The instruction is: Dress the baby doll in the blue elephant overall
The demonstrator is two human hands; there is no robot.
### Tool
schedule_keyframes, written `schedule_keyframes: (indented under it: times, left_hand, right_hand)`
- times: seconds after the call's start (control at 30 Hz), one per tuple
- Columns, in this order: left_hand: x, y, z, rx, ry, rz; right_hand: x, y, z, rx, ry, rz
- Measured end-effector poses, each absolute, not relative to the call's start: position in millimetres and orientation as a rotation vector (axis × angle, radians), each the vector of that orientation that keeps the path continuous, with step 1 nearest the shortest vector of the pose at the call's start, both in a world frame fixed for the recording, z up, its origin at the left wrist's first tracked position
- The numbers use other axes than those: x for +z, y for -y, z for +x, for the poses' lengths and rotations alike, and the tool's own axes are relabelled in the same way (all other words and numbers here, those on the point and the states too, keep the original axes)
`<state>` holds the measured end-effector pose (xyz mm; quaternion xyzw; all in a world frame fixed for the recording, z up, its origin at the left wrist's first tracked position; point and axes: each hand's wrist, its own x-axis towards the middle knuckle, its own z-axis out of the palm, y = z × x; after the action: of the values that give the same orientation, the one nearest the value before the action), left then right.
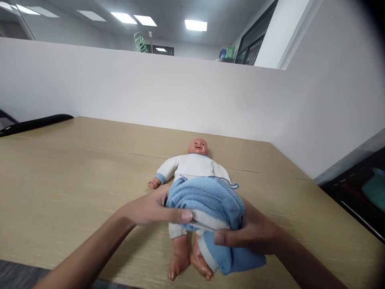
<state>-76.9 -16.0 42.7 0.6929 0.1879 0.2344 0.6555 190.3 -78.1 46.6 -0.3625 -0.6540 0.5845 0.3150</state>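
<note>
A baby doll (pixel 195 165) lies on its back on the wooden table, head away from me and bare feet towards me. It wears a white top with blue cuffs. Over its lower body is a bunched blue terry garment (pixel 207 196) with a white band and a loose blue cord. My left hand (pixel 162 208) grips the left side of this cloth, thumb on the white band. My right hand (pixel 255 230) holds the right side, its thumb also on top near the band. The other fingers of both hands are hidden behind the fabric. One blue end hangs beside the doll's foot.
The wooden table (pixel 90 180) meets a low white partition wall (pixel 144 92) at the back. A black curved object (pixel 39 122) lies along the table's far left edge. Dark items with a teal cloth (pixel 374 188) are beyond the right edge.
</note>
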Motion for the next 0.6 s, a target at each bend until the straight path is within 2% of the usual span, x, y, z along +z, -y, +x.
schedule_keyframes:
  times: [0.23, 0.37, 0.6]
  left_hand:
    - [-2, 90, -54, 0.675, -0.958, 1.462]
    - [-16, 103, -57, 0.818, -1.122, 1.605]
    - [-28, 91, -69, 0.745, -1.129, 1.681]
  right_hand:
    - [12, 113, 170, 0.854, 1.643, -1.483]
    - [-5, 120, 160, 0.816, 1.699, -1.597]
    - [-8, 104, 149, 0.769, 1.847, -1.543]
